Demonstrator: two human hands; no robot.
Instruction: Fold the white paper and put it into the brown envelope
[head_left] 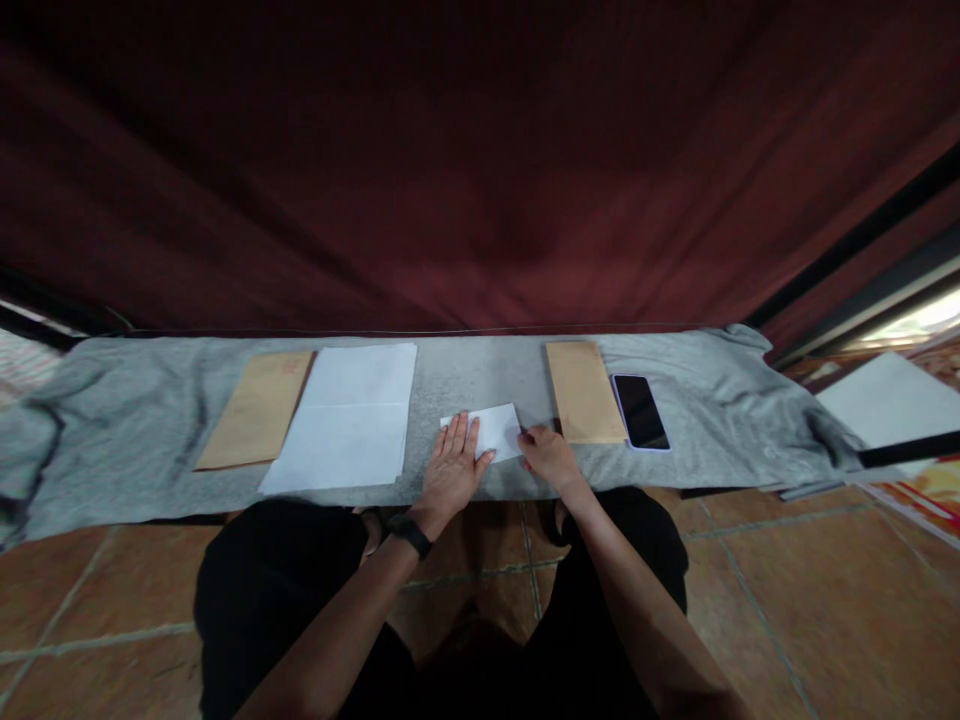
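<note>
A small folded sheet of white paper [498, 430] lies slightly askew on the grey cloth in front of me. My left hand [452, 464] rests flat on its left part, fingers stretched out and pressing it down; it grips nothing. At the paper's right edge, my right hand [550, 456] has its fingers curled in and closed on that edge. The fingertips are small and partly hidden. Just beyond my right hand lies a brown envelope [587, 393]. To the left of my left hand is a stack of white paper sheets [346, 420] with a crease across the top one.
Another brown envelope [255, 412] lies left of the stack, touching it. A phone [641, 412] in a pale case sits right of the right envelope. Grey cloth [480, 370] covers the narrow bench. Behind it hangs a dark red curtain [480, 200]. Tiled floor [757, 570] shows below.
</note>
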